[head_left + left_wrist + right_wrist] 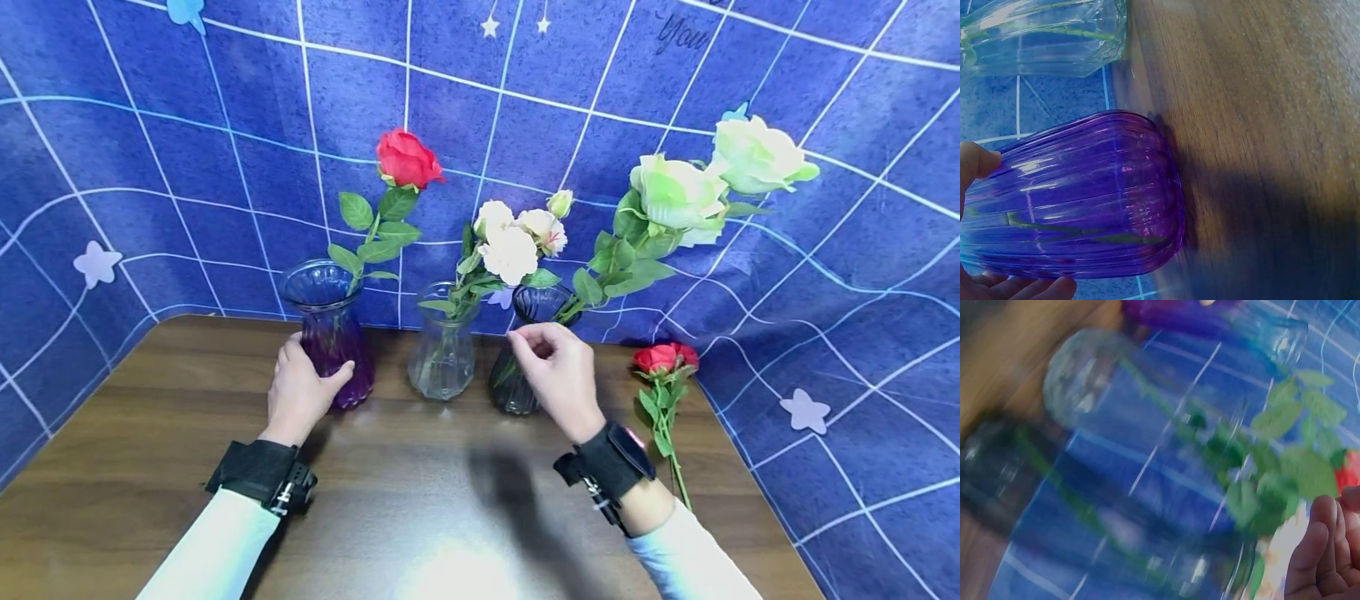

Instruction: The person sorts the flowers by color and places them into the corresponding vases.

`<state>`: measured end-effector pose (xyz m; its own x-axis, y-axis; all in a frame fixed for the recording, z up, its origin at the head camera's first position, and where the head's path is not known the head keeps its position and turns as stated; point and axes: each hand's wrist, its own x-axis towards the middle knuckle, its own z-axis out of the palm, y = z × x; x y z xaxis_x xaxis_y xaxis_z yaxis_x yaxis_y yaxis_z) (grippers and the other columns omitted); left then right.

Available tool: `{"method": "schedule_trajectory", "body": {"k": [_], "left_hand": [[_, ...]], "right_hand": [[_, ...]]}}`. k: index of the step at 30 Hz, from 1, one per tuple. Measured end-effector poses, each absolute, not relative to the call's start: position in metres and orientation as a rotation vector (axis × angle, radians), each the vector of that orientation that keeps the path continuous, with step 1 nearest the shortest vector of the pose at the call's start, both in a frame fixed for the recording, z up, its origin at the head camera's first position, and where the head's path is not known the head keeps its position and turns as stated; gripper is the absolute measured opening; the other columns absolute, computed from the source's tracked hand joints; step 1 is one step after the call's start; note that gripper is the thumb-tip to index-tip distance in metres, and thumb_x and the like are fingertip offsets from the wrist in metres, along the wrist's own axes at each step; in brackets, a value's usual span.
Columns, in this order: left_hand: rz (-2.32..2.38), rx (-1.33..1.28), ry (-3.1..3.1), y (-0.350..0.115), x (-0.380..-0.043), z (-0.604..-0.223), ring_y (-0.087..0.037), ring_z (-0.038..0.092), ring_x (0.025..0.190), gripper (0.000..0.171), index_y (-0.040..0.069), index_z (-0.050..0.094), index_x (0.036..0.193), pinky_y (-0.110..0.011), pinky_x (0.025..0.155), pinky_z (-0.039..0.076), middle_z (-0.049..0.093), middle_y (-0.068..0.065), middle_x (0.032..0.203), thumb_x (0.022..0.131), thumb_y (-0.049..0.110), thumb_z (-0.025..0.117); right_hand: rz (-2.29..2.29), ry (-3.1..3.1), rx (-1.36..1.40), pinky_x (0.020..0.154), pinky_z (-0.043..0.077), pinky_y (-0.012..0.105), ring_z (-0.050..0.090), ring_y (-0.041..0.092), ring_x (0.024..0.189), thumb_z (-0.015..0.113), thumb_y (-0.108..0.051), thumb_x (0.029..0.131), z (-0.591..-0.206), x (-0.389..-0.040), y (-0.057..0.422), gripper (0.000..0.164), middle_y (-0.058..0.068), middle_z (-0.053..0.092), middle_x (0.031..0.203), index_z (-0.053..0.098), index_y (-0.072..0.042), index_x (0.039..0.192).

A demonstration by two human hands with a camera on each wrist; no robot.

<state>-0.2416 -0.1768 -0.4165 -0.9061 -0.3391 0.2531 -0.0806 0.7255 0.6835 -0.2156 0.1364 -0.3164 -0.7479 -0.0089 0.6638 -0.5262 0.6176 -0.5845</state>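
Note:
My left hand (300, 385) grips the lower body of a blue-to-purple glass vase (341, 346) standing on the table, thumb on one side and fingers (1054, 289) on the other. A red rose (408, 158) stands in this vase, its stem visible through the glass. My right hand (558, 375) is raised in front of a dark grey glass vase (513, 387), fingers loosely bent, thumb close to the fingertips, nothing visible between them. That vase bears pale green-white roses (678, 196) leaning right. Between the two stands a clear glass vase (442, 367) with whitish-pink flowers (512, 254).
Red roses (663, 358) with long green stems lie on the wooden table (375, 500) at the right, beside my right forearm. A blue cloth (247, 167) with white grid lines and stars hangs close behind the vases and along the sides.

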Motion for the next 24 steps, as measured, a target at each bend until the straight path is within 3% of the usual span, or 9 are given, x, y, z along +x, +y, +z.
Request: {"method": "schedule_trajectory", "body": {"k": [7, 15, 24], "left_hand": [[-0.989, 0.319, -2.567, -0.176, -0.243, -0.417, -0.048, 0.04, 0.121, 0.089, -0.005, 0.023, 0.141, -0.062, 0.092, 0.038, 0.037, -0.032, 0.134, 0.08, 0.04, 0.069], [-0.993, 0.32, -2.577, -0.177, -0.243, -0.414, -0.05, 0.039, 0.121, 0.09, -0.005, 0.021, 0.142, -0.063, 0.093, 0.037, 0.036, -0.033, 0.135, 0.081, 0.042, 0.067], [-0.991, 0.306, -2.565, -0.176, -0.243, -0.416, -0.048, 0.039, 0.121, 0.088, -0.006, 0.023, 0.14, -0.062, 0.093, 0.037, 0.037, -0.033, 0.133, 0.08, 0.04, 0.068]], "right_hand": [[1.036, -2.149, 0.252, 0.053, 0.039, 0.011, 0.051, -0.005, 0.055, 0.072, -0.015, 0.081, -0.318, -0.205, 0.196, 0.009, 0.004, 0.067, 0.066, 0.073, -0.006, 0.081], [1.222, -2.073, -0.028, 0.049, 0.042, 0.009, 0.053, -0.009, 0.05, 0.07, -0.019, 0.083, -0.316, -0.199, 0.256, 0.019, -0.029, 0.058, 0.059, 0.072, -0.001, 0.083], [1.026, -2.172, -0.229, 0.049, 0.035, 0.011, 0.047, -0.011, 0.048, 0.07, -0.025, 0.082, -0.348, -0.193, 0.299, 0.021, -0.033, 0.05, 0.054, 0.073, -0.005, 0.082]]}}
